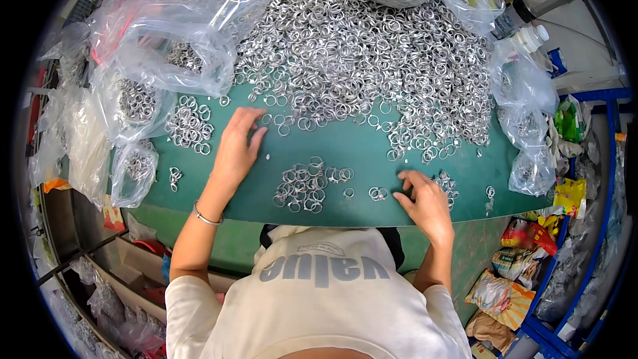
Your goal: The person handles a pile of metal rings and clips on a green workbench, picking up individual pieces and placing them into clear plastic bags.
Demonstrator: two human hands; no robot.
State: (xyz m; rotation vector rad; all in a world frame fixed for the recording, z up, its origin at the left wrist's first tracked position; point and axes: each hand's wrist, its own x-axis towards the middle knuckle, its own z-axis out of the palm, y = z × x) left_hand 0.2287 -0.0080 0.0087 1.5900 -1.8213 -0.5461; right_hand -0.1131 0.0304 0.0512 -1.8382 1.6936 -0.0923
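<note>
A big heap of silver metal rings [359, 53] covers the far part of the green tabletop [219, 189]. My left hand [238, 141] hovers or rests at the heap's near left edge, thumb apart from the fingers, with no ring visible in it. Beside it on the left lies a small pile of rings [190, 125]. A loose cluster of rings [307, 185] sits between my hands. My right hand [425, 201] has bent fingers with the thumb apart, just right of a few loose rings [378, 193]. Another small ring pile [446, 187] is partly hidden behind its fingers.
Clear plastic bags holding rings [136, 103] stand along the left edge, and more bags [528, 126] hang at the right. A white-capped bottle [531, 38] is at the far right. Coloured packets [508, 292] fill a blue-framed rack [555, 279]. Drawers with bags [126, 259] are lower left.
</note>
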